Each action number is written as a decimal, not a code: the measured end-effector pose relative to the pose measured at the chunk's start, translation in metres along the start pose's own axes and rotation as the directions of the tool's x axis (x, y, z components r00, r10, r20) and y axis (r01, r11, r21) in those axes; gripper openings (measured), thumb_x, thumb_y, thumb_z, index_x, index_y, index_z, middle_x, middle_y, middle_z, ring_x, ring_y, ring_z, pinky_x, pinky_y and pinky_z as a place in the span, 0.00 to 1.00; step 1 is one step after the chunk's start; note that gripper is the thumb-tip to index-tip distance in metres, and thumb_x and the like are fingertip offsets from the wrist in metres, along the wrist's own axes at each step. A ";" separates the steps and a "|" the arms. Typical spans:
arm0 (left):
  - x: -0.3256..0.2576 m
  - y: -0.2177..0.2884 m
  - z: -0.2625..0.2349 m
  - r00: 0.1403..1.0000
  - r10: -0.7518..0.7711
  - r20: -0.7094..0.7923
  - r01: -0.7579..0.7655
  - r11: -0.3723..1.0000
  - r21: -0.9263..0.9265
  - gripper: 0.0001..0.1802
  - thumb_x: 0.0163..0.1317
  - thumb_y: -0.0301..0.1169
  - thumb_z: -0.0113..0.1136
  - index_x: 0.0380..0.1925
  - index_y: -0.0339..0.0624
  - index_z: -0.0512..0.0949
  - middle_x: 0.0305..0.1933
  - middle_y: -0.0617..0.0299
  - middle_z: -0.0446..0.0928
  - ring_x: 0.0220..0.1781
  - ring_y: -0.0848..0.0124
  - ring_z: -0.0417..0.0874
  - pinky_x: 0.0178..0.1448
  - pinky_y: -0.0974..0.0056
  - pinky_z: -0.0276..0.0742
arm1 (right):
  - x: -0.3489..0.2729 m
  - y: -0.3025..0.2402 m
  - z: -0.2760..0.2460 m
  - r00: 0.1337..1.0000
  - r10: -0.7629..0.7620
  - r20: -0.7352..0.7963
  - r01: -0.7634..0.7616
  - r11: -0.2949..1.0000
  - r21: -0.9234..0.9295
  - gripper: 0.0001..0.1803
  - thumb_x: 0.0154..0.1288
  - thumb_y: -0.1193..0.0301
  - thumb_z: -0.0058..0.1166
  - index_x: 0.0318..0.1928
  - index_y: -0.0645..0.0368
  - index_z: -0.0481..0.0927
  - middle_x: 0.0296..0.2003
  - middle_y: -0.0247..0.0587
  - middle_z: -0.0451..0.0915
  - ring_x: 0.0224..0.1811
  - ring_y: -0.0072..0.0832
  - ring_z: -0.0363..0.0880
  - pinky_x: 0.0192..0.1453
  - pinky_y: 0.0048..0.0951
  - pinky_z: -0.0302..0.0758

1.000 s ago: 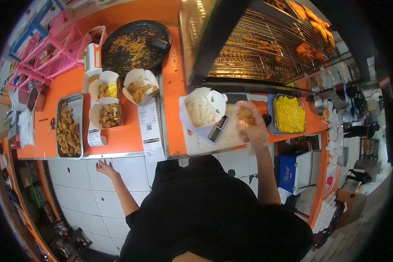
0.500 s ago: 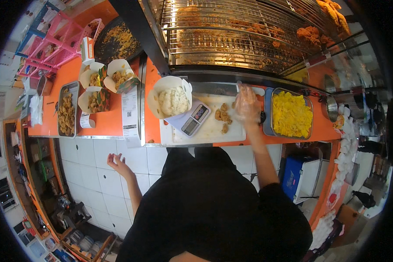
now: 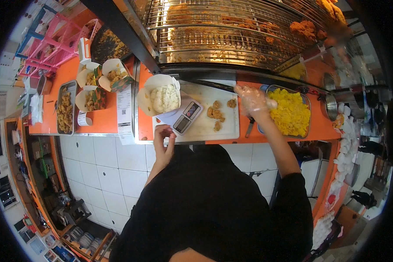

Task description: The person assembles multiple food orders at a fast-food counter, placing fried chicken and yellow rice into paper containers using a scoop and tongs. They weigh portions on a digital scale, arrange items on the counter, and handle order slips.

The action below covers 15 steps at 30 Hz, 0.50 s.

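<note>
One knife (image 3: 214, 84) in right fingers (image 3: 245, 94), pointing left, long axis crosswise

Look to 12–1 o'clock: warming cabinet (image 3: 214, 67), wire racks (image 3: 205, 27) lit amber, fried pieces (image 3: 302, 29) inside. Your 10 o'clock: pink plastic rack (image 3: 48, 48); just right of it, dark round pan (image 3: 102, 55) with crumbs (image 3: 110, 40), partly hidden behind cabinet frame. Your 9 o'clock: thin plastic bag (image 3: 36, 111). Your 8 o'clock: white floor tiles (image 3: 105, 187). Near your 3 o'clock: metal bowl (image 3: 331, 108).
</note>
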<state>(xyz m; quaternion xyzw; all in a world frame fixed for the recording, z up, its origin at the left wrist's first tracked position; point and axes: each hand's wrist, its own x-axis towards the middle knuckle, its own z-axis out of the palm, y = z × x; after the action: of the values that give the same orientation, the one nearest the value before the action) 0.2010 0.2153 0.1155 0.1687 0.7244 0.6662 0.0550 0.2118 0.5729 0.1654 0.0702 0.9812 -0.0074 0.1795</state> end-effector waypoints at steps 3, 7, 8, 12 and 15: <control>0.009 0.008 0.011 0.990 0.050 0.132 -0.049 0.999 -0.008 0.14 0.63 0.18 0.56 0.49 0.35 0.70 0.42 0.58 0.70 0.38 0.73 0.74 0.44 0.69 0.72 | -0.039 -0.003 0.017 0.994 0.106 -0.009 -0.106 0.993 -0.049 0.35 0.48 0.64 0.68 0.59 0.52 0.71 0.41 0.47 0.80 0.42 0.44 0.84 0.45 0.45 0.82; 0.017 0.011 0.019 0.986 0.065 0.153 -0.067 0.998 0.010 0.10 0.63 0.20 0.57 0.44 0.35 0.73 0.37 0.60 0.72 0.35 0.74 0.74 0.41 0.70 0.72 | -0.081 -0.020 0.046 0.962 0.263 -0.076 -0.259 0.964 0.055 0.23 0.58 0.69 0.57 0.56 0.52 0.72 0.37 0.47 0.80 0.38 0.45 0.84 0.40 0.46 0.81; 0.018 0.011 0.020 0.984 0.070 0.161 -0.076 0.997 0.033 0.10 0.62 0.20 0.57 0.44 0.35 0.73 0.36 0.60 0.72 0.34 0.74 0.74 0.40 0.70 0.71 | -0.090 -0.022 0.051 0.944 0.330 -0.022 -0.327 0.941 0.088 0.19 0.62 0.70 0.52 0.55 0.52 0.71 0.38 0.48 0.80 0.39 0.47 0.84 0.41 0.46 0.81; 0.021 0.010 0.021 0.979 0.073 0.189 -0.085 0.995 0.059 0.08 0.62 0.20 0.58 0.42 0.35 0.74 0.34 0.61 0.73 0.32 0.74 0.74 0.39 0.70 0.71 | -0.127 -0.022 0.068 0.892 0.434 -0.126 -0.397 0.886 0.241 0.14 0.64 0.66 0.51 0.50 0.54 0.75 0.35 0.52 0.81 0.37 0.51 0.83 0.41 0.50 0.78; 0.023 0.009 0.024 0.970 0.073 0.232 -0.090 0.994 0.062 0.08 0.62 0.19 0.58 0.41 0.35 0.75 0.34 0.60 0.73 0.32 0.74 0.74 0.38 0.70 0.70 | -0.144 -0.025 0.083 0.837 0.546 -0.037 -0.501 0.792 0.350 0.13 0.66 0.64 0.52 0.47 0.55 0.76 0.32 0.54 0.81 0.36 0.53 0.82 0.41 0.53 0.76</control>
<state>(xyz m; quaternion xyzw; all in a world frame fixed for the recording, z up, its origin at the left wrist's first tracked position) 0.1889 0.2459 0.1255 0.2758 0.7291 0.6175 0.1048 0.3705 0.5253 0.1383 0.3684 0.9178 -0.1150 0.0931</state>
